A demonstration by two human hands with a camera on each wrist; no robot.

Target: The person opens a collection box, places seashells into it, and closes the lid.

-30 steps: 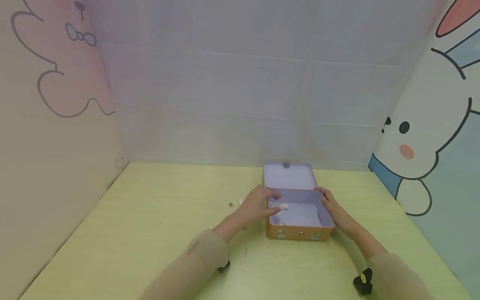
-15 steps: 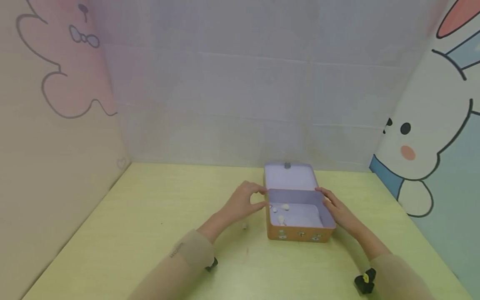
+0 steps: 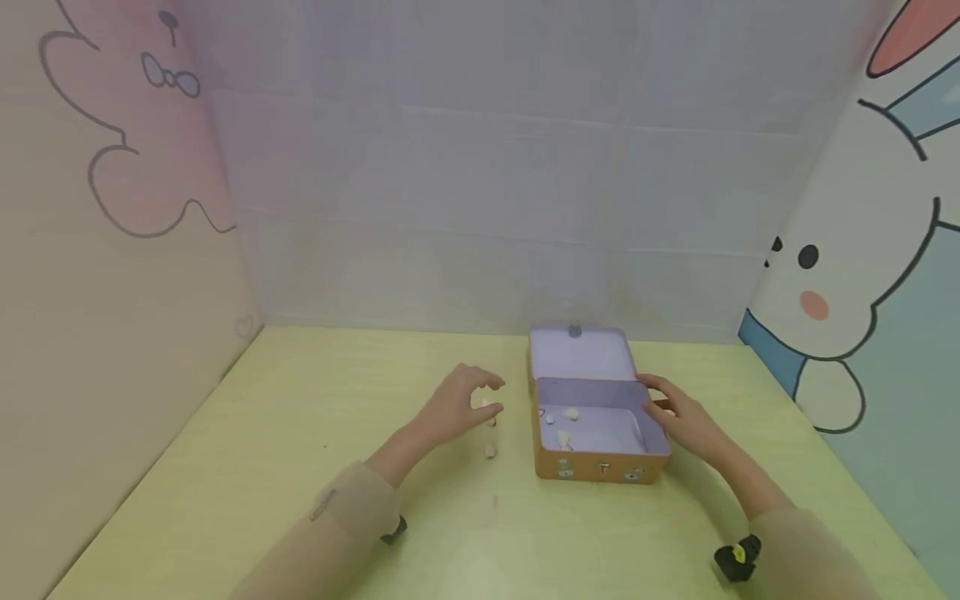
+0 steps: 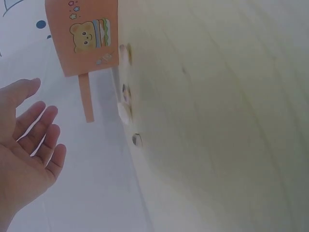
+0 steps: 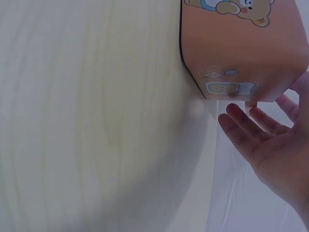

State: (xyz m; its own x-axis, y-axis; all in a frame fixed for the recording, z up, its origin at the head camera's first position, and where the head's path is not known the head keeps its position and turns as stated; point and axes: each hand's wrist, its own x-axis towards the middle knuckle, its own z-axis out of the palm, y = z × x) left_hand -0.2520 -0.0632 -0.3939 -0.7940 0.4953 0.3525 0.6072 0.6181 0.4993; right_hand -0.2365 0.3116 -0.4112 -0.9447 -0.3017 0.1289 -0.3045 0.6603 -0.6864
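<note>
An orange tin case (image 3: 600, 468) with a lilac inside stands with its lid (image 3: 581, 354) laid back. Several small whitish shell-like pieces lie in its left part, one being a pale piece (image 3: 563, 437) near the front wall. Left of the case, my left hand (image 3: 450, 408) hovers over the table, thumb and fingers apart, holding nothing. Below it are more pieces, including a shell-like piece (image 3: 491, 451) and a rounded white one (image 4: 124, 112). My right hand (image 3: 686, 427) is at the case's right side, fingertips by the rim; the right wrist view shows its fingers (image 5: 246, 126) loosely bent.
The pale yellow table (image 3: 300, 500) runs to a white back sheet (image 3: 420, 208). Cartoon-printed side panels stand left and right, such as the rabbit panel (image 3: 847, 275). A black wrist camera (image 3: 738, 558) sits under the right sleeve.
My left hand has moved left from over the case to above the pieces on the table. The pieces in the case are uncovered. My right hand has shifted slightly right.
</note>
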